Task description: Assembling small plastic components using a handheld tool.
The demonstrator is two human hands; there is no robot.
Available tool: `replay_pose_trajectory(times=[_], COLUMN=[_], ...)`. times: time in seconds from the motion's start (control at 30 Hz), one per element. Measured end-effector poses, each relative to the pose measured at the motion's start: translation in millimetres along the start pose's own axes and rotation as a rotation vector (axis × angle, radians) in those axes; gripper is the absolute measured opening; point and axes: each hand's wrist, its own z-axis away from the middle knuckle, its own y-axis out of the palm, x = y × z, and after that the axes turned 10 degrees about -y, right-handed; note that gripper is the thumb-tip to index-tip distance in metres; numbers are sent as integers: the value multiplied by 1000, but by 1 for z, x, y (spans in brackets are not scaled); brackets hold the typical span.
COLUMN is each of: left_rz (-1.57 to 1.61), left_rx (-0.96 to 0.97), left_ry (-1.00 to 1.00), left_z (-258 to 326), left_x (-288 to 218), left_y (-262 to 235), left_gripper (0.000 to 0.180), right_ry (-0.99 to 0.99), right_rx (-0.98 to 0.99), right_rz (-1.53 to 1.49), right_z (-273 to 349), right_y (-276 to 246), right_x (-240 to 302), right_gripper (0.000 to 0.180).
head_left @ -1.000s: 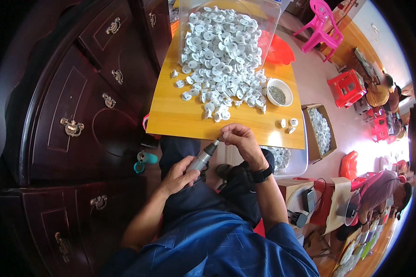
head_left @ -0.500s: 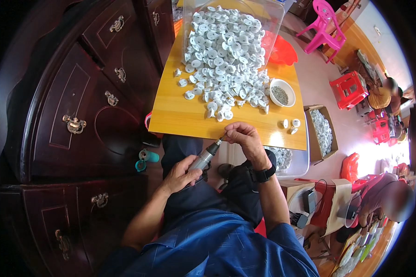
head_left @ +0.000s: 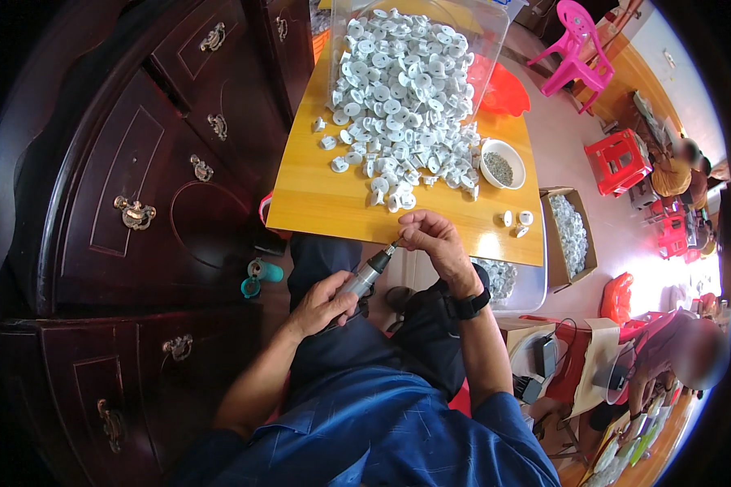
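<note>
Left hand (head_left: pixel 321 304) grips my rotary tool (head_left: pixel 364 276) | right hand (head_left: pixel 430 237) pinches hidden small part at its tip | risk: bit skids onto fingertips.

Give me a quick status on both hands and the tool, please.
Left hand grips slim grey power screwdriver. Right hand pinches something small at its tip. Nothing in the way.

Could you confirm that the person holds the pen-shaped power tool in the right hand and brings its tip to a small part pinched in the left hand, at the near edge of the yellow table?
Not quite: the hands are swapped. In the head view the left hand holds the pen-shaped power tool, and its tip meets something pinched in the right hand, too small to make out, at the near edge of the yellow table.
</note>
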Motion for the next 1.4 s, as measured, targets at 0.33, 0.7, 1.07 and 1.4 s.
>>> replay_pose_trajectory(times=[0.33,0.7,1.07,1.4], left_rz=[-43,-6,-31,-57], left_rx=[-39,-98,-88,-87], left_ry=[42,63,46,41], left_z=[-1,0,-2,-1], left_x=[3,2,1,2], left_y=[-3,-4,-2,0], left_gripper=[45,46,45,40], right_ry=[-59,-466,-279,-300], right_rx=[-170,-280,-315,-315], right_rz=[240,1240,430,322], right_z=[-10,-39,-15,-5], right_y=[18,32,14,16], right_x=[4,-14,-9,-26], right_gripper=[30,19,15,24])
